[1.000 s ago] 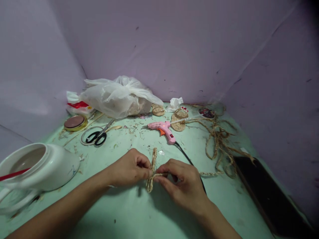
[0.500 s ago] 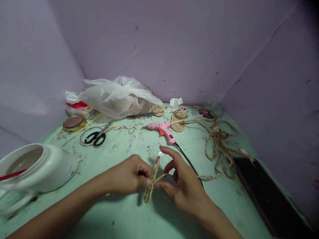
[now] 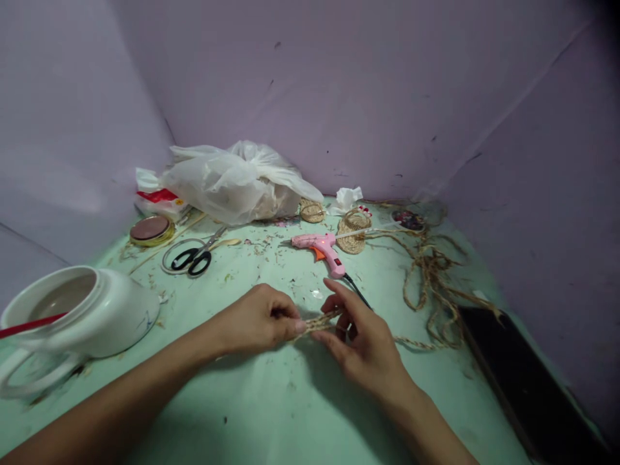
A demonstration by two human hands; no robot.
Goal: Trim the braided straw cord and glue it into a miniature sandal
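A braided straw cord (image 3: 317,322) is looped between my two hands over the green table. My left hand (image 3: 264,320) pinches one end of the loop between thumb and finger. My right hand (image 3: 361,339) holds the other side of it, thumb and curled fingers round the cord, index finger raised. From behind my right hand the braid runs right to a tangled heap of cord (image 3: 426,271). Beyond my hands lies a pink glue gun (image 3: 327,248) with an orange trigger, beside a coiled straw piece (image 3: 351,236).
White teapot-like vessel (image 3: 126,310) with a red stick at the left; black-handled scissors (image 3: 196,258), a round tin (image 3: 151,230) and a plastic bag (image 3: 237,184) behind. A dark flat object (image 3: 518,381) lies at the right on the green table (image 3: 261,420).
The loop, upright before with ends above and below my fingers, now lies sideways between my hands. My hands have shifted slightly up and right, as the whole view has moved a little.
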